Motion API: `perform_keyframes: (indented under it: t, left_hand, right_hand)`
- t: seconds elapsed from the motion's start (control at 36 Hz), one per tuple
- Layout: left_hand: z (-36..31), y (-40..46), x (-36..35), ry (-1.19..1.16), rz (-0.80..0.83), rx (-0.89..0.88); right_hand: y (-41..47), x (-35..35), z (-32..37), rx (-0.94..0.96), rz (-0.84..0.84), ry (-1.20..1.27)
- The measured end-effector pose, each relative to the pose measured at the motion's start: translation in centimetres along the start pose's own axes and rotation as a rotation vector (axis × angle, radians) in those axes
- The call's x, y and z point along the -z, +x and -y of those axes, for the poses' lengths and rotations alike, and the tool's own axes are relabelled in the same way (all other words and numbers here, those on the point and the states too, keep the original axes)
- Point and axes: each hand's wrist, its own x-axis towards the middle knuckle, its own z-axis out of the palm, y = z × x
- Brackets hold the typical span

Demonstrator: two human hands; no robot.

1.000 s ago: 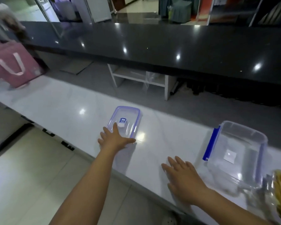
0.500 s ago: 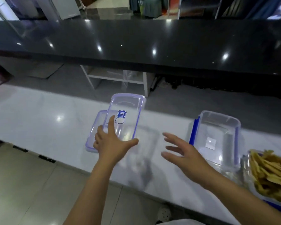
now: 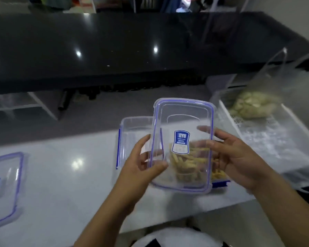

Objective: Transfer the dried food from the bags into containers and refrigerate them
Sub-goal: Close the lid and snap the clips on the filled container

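Done: one container [image 3: 216,173] was filled with yellow dried sticks; it sat under your hands, on the worktop [image 3: 75,175].
In hand: you held its clear lid [image 3: 181,145] above it, left hand [image 3: 141,168] pinching the left edge, right hand [image 3: 239,157] curled on the right edge.
Left: lid not yet pressed on; empty container [image 3: 132,132] just beyond your left hand; bag [image 3: 253,106] of pale food beyond your right hand; spare lid [image 3: 4,186] far left; refrigeration judged pending.

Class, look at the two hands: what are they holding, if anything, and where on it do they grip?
Both grip the clear lid: the left hand its left long edge, the right hand its right long edge.
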Motion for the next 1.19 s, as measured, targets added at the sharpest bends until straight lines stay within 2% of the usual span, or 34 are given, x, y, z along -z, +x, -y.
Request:
perform_keyframes:
  t: [0.08, 0.17, 0.22, 0.31, 0.42, 0.53, 0.61, 0.64, 0.69, 0.75, 0.78, 0.86, 1.06, 1.19]
  left_hand:
    - [-0.6, 1.0, -1.2, -0.145, 0.199, 0.052]
    - [-0.8, 1.5, -4.0, -0.127, 0.21, 0.009]
    - [-0.8, 1.3, -6.2, -0.136, 0.187, -0.01]
    - [-0.9, 0.8, -9.4, -0.145, 0.183, -0.04]
    - [-1.0, -0.2, -12.4, -0.04, 0.176, -0.086]
    - [-1.0, -0.6, -13.0, -0.039, 0.175, -0.047]
    - [-0.9, -0.4, -11.6, 0.032, 0.207, -0.105]
    - [-0.5, 0.0, -10.9, 0.13, 0.14, -0.152]
    - [0.9, 0.8, -9.1, 0.419, -0.18, -0.2]
    - [2.7, 1.9, -7.4, 0.732, -0.475, -0.092]
    - [3.7, 2.3, -6.6, 0.837, -0.539, 0.01]
    - [6.2, 3.6, -4.6, 0.987, -0.561, 0.154]
    - [7.1, 5.2, -1.6, 1.075, -0.607, 0.114]
    - [5.4, 5.6, 0.7, 1.084, -0.645, 0.18]
  right_hand:
    - [-0.6, 2.7, 0.4, 0.011, -0.099, -0.108]
    - [-0.6, 3.5, 0.5, 0.076, -0.245, -0.275]
    - [-0.9, 3.4, 0.7, 0.074, -0.249, -0.339]
    - [-1.4, 2.9, 1.3, 0.09, -0.221, -0.455]
    - [-1.1, 2.6, 1.8, 0.205, -0.149, -0.702]
    - [0.1, 3.7, 2.3, 0.151, 0.057, -0.653]
    - [0.8, 5.0, 2.4, 0.144, 0.148, -0.616]
    - [0.9, 5.4, 2.5, 0.153, 0.155, -0.668]
    - [1.2, 6.2, 2.5, 0.155, 0.147, -0.843]
    - [1.5, 6.9, 2.4, 0.142, 0.139, -1.047]
    - [1.6, 7.2, 2.3, 0.14, 0.143, -1.146]
    - [2.0, 8.1, 1.6, 0.139, 0.181, -1.366]
    - [2.7, 8.6, -0.6, 0.193, 0.263, -1.617]
    - [3.1, 7.5, -1.7, 0.249, 0.351, -1.708]
